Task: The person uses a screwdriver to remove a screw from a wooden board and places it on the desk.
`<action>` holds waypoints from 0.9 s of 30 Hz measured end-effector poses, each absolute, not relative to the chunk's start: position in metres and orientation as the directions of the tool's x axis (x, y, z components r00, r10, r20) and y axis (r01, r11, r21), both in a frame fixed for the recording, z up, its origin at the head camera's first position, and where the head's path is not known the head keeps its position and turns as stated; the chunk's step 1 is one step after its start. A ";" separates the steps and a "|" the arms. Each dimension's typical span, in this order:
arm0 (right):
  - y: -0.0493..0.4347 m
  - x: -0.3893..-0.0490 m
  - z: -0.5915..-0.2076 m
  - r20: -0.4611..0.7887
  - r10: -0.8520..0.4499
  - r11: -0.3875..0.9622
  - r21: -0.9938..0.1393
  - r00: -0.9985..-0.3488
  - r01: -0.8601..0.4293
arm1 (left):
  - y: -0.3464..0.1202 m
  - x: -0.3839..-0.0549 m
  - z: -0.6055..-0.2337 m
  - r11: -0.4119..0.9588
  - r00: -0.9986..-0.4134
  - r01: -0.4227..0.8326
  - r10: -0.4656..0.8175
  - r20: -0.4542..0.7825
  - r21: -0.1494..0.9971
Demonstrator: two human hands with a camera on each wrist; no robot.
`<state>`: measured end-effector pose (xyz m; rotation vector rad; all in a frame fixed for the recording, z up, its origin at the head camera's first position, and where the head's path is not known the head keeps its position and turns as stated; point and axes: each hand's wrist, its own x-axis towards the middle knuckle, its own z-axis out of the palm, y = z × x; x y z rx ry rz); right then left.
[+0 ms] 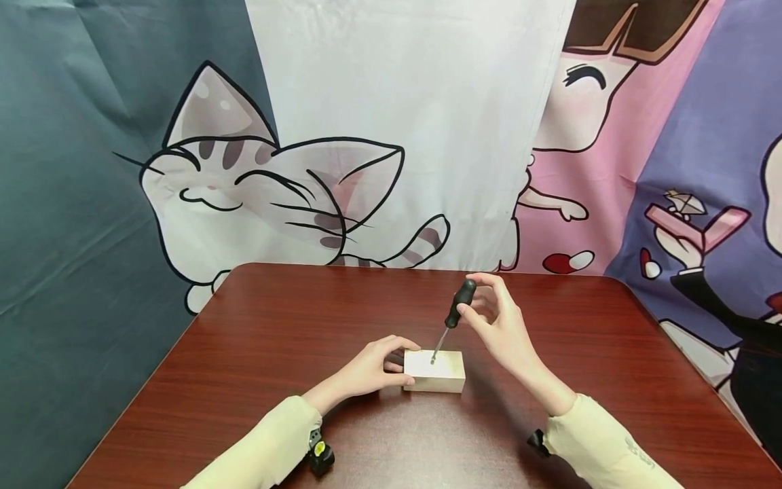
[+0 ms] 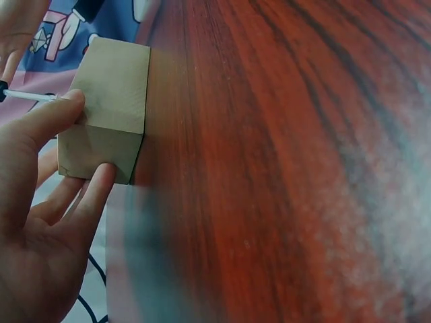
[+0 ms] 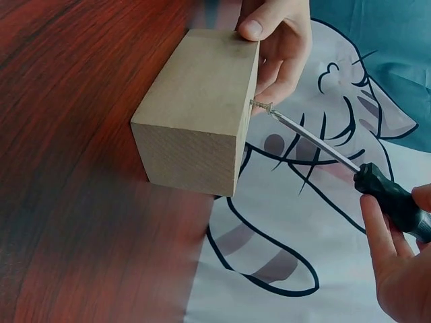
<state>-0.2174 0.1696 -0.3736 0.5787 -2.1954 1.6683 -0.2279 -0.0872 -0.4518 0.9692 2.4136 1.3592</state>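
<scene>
A pale wooden block [image 1: 432, 384] lies on the table, its left end held between the thumb and fingers of my left hand [image 1: 373, 367]. From its top face a screw [image 3: 261, 105] sticks out, with part of the thread showing. My right hand [image 1: 502, 326] holds the black handle of a screwdriver [image 1: 463, 299] with thumb and fingertips, above and to the right of the block. The screwdriver's shaft [image 3: 313, 139] leans, and its tip meets the screw head in the right wrist view. In the left wrist view the block [image 2: 114, 81] hides most of the screw.
The dark red wooden table [image 1: 305, 305] has rounded far corners. Behind it hangs a cloth backdrop [image 1: 415, 81] with a cartoon cat and figures. A black wrist device [image 1: 320, 456] sits at my left sleeve, and another [image 1: 537, 443] at the right.
</scene>
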 end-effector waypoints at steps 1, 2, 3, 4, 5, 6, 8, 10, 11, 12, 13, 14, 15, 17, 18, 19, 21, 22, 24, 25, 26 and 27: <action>0.170 -0.217 -0.374 0.484 -0.123 0.232 -0.835 -0.866 -0.499 | -0.087 -0.228 -0.452 0.361 -0.763 0.442 0.632 0.134 0.821; 0.171 -0.216 -0.374 0.483 -0.123 0.233 -0.835 -0.867 -0.498 | -0.087 -0.228 -0.451 0.362 -0.763 0.443 0.632 0.133 0.821; 0.171 -0.215 -0.374 0.483 -0.125 0.230 -0.836 -0.867 -0.499 | -0.087 -0.228 -0.451 0.364 -0.764 0.443 0.632 0.132 0.820; 0.171 -0.214 -0.374 0.484 -0.126 0.227 -0.836 -0.866 -0.500 | -0.087 -0.228 -0.451 0.366 -0.764 0.443 0.631 0.132 0.818; 0.171 -0.213 -0.374 0.485 -0.127 0.225 -0.835 -0.865 -0.502 | -0.087 -0.228 -0.451 0.368 -0.765 0.444 0.631 0.131 0.817; 0.171 -0.213 -0.374 0.488 -0.129 0.225 -0.833 -0.863 -0.504 | -0.087 -0.228 -0.452 0.369 -0.766 0.444 0.630 0.131 0.817; 0.171 -0.212 -0.375 0.495 -0.134 0.227 -0.828 -0.858 -0.513 | -0.086 -0.228 -0.452 0.368 -0.765 0.443 0.631 0.130 0.817; 0.171 -0.213 -0.375 0.502 -0.145 0.225 -0.823 -0.853 -0.522 | -0.086 -0.229 -0.452 0.368 -0.763 0.442 0.634 0.128 0.818; 0.170 -0.213 -0.376 0.503 -0.152 0.223 -0.821 -0.851 -0.526 | -0.086 -0.229 -0.452 0.368 -0.763 0.441 0.634 0.126 0.819; 0.170 -0.214 -0.376 0.503 -0.161 0.219 -0.821 -0.849 -0.528 | -0.086 -0.229 -0.452 0.367 -0.763 0.439 0.635 0.124 0.820; 0.170 -0.214 -0.376 0.504 -0.170 0.212 -0.821 -0.847 -0.531 | -0.085 -0.229 -0.451 0.366 -0.762 0.438 0.636 0.123 0.821; 0.170 -0.215 -0.376 0.501 -0.178 0.204 -0.823 -0.847 -0.530 | -0.085 -0.230 -0.451 0.365 -0.762 0.437 0.636 0.122 0.822; 0.170 -0.215 -0.376 0.499 -0.183 0.201 -0.824 -0.847 -0.529 | -0.084 -0.230 -0.451 0.365 -0.762 0.436 0.636 0.122 0.823; 0.168 -0.215 -0.374 0.496 -0.178 0.216 -0.823 -0.850 -0.526 | -0.084 -0.232 -0.450 0.365 -0.762 0.436 0.637 0.121 0.823; 0.168 -0.216 -0.373 0.497 -0.172 0.233 -0.818 -0.850 -0.526 | -0.083 -0.233 -0.450 0.365 -0.760 0.438 0.638 0.122 0.822; 0.167 -0.216 -0.372 0.498 -0.158 0.257 -0.813 -0.853 -0.522 | -0.083 -0.233 -0.450 0.366 -0.757 0.441 0.642 0.121 0.819; 0.165 -0.216 -0.369 0.492 -0.128 0.282 -0.815 -0.861 -0.507 | -0.083 -0.235 -0.449 0.368 -0.753 0.446 0.648 0.119 0.816; 0.164 -0.217 -0.368 0.489 -0.115 0.286 -0.817 -0.865 -0.500 | -0.083 -0.236 -0.449 0.371 -0.751 0.447 0.650 0.116 0.814; 0.162 -0.218 -0.367 0.478 -0.101 0.266 -0.832 -0.873 -0.487 | -0.084 -0.238 -0.448 0.367 -0.748 0.446 0.654 0.115 0.816; 0.161 -0.219 -0.365 0.470 -0.098 0.244 -0.843 -0.877 -0.479 | -0.084 -0.238 -0.448 0.366 -0.747 0.444 0.655 0.113 0.818; 0.160 -0.219 -0.365 0.465 -0.100 0.217 -0.853 -0.880 -0.475 | -0.084 -0.239 -0.448 0.363 -0.746 0.442 0.656 0.112 0.820; 0.160 -0.221 -0.364 0.461 -0.104 0.197 -0.859 -0.881 -0.472 | -0.084 -0.239 -0.447 0.360 -0.746 0.439 0.657 0.110 0.823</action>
